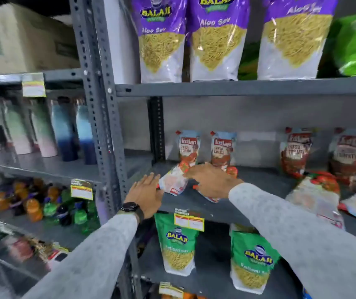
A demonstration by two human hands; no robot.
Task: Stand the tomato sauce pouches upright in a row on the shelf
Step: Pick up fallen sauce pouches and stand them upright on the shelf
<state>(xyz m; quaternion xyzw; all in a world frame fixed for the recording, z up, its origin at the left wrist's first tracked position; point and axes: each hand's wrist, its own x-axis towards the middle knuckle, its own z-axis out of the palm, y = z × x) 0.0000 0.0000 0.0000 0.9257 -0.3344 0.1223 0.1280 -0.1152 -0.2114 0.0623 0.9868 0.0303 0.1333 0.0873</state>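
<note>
both hands, left (145,194) and right (212,180), reach forward, fingers spread.

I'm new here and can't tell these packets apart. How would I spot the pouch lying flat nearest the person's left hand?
Find the grey middle shelf, below the purple Aloo Sev bags. At its left end, two tomato pouches stand upright against the back wall. The fallen pouch lies just in front of them, between the left hand and right hand: mostly white face up, red end pointing to the back, unlike its upright neighbours.

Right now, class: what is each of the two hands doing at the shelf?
Left hand: open, fingers spread, holding nothing, beside a fallen pouch.
Right hand: open, palm down over the lying pouches; whether it grips one cannot be told.
</note>
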